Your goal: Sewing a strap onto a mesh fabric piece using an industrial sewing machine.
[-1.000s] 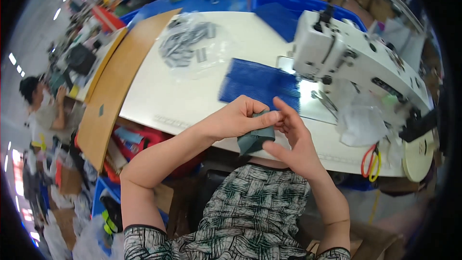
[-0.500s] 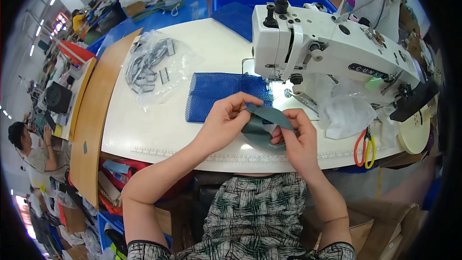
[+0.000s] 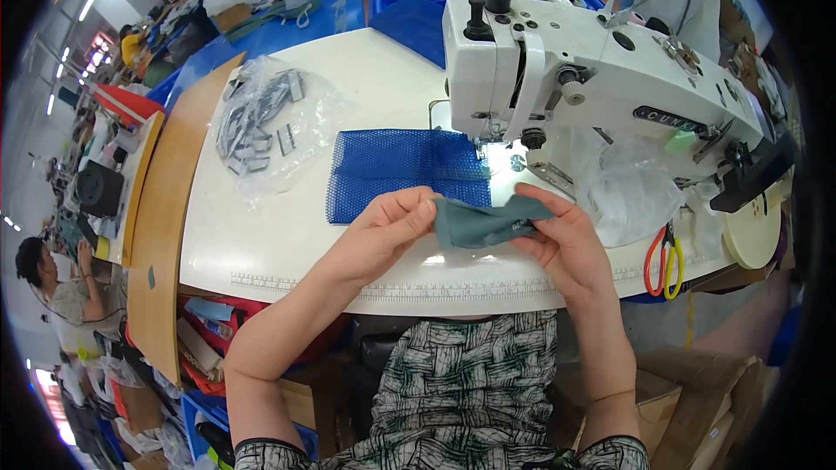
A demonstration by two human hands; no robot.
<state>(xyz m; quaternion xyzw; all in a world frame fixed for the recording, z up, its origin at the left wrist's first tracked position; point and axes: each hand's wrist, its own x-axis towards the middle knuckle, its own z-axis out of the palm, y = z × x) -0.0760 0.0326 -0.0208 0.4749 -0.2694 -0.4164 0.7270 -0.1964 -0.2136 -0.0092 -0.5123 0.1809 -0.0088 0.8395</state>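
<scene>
Both hands hold one small piece of dull teal-green fabric (image 3: 483, 222) just above the front edge of the white sewing bench (image 3: 261, 248), near its middle. The left hand (image 3: 383, 231) pinches the piece's left end between thumb and curled fingers; the right hand (image 3: 562, 235) grips its right end, fingers closed over the cloth. The piece looks folded or doubled along its length, so the step in hand seems to be lining up its edges before stitching.

Behind it, a rectangle of blue mesh netting (image 3: 401, 172) lies flat on the bench, reaching toward the needle area of the white sewing machine (image 3: 592, 78). A clear plastic bag of small grey pieces (image 3: 261, 122) sits toward the left back edge. Orange-and-yellow-handled scissors (image 3: 664, 259) hang at the right front edge.

The next move likely calls for keeping the fold aligned while setting the fabric onto the mesh's near edge.
</scene>
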